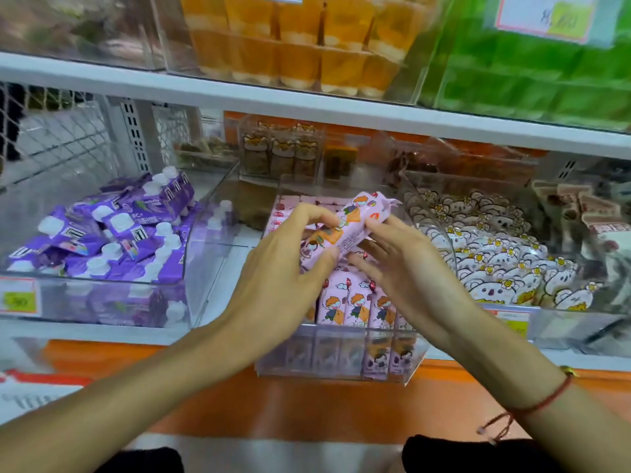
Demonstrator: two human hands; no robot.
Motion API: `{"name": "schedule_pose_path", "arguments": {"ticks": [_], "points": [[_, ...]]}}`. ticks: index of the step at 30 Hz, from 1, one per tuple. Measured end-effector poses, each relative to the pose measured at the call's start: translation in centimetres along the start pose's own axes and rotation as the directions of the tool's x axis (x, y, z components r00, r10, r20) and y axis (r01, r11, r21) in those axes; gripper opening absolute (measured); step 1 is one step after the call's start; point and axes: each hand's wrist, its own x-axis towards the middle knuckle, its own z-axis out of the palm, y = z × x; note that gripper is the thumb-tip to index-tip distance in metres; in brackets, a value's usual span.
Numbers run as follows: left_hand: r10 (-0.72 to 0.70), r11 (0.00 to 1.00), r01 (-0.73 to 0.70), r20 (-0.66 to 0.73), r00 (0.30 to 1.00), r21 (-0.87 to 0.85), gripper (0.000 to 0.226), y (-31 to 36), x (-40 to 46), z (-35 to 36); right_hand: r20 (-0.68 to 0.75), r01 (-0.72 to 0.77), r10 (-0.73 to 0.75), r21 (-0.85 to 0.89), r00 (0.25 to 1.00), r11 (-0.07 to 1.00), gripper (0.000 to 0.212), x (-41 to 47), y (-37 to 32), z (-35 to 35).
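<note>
A pink snack pack [355, 227] with a cartoon child printed on it is held tilted above a clear plastic bin [341, 363] on the shop shelf. My left hand [283, 268] grips its lower end, thumb under and fingers curled over the top. My right hand [406, 268] holds the pack's right side from below, fingertips on it. Several more pink packs [351, 305] of the same kind stand upright in rows inside the bin under my hands.
A clear bin of purple pouches with white caps [112, 233] sits to the left, and a bin of white bear-print packets [495, 257] to the right. Orange jelly cups [297, 46] fill the shelf above. An orange shelf edge [307, 397] runs below the bins.
</note>
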Motion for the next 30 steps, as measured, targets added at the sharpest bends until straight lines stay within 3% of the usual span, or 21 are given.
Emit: {"name": "schedule_pose_path", "arguments": {"ticks": [6, 11, 14, 17, 19, 21, 25, 30], "points": [[0.116, 0.981, -0.115, 0.005, 0.993, 0.153, 0.042, 0.0, 0.0, 0.0, -0.197, 0.145, -0.174, -0.155, 0.965, 0.977, 0.03, -0.4, 0.2, 0.3], [0.082, 0.994, -0.08, -0.033, 0.996, 0.072, 0.032, 0.6, 0.1, -0.1, -0.168, 0.201, -0.256, -0.288, 0.952, 0.936, 0.045, -0.8, 0.0, 0.4], [-0.061, 0.977, 0.065, 0.023, 0.998, -0.203, 0.026, 1.5, 0.3, -0.1, -0.148, 0.142, -0.195, -0.312, 0.97, 0.94, 0.035, -0.7, -0.2, 0.2], [-0.268, 0.852, 0.312, 0.162, 0.95, -0.419, 0.033, 2.0, 0.3, 0.1, -0.147, 0.071, -0.115, -0.278, 0.982, 0.958, 0.036, -0.6, -0.2, 0.1], [-0.327, 0.776, 0.415, 0.26, 0.909, -0.475, 0.017, 2.2, 0.2, 0.2, -0.166, 0.03, -0.077, -0.266, 0.983, 0.963, 0.037, -0.6, -0.1, 0.1], [-0.335, 0.759, 0.441, 0.293, 0.895, -0.479, 0.009, 2.2, 0.2, 0.2, -0.175, 0.002, -0.05, -0.265, 0.983, 0.964, 0.038, -0.6, 0.0, 0.1], [-0.332, 0.777, 0.419, 0.259, 0.907, -0.469, 0.016, 1.6, 0.5, 0.0, -0.106, 0.061, -0.089, -0.243, 0.99, 0.968, 0.032, -0.6, 0.1, -0.2], [-0.19, 0.873, 0.221, 0.114, 0.975, -0.434, 0.036, 1.2, 0.6, -0.6, 0.132, 0.276, -0.247, -0.294, 0.96, 0.915, 0.034, -1.0, 0.0, -0.2]]}}
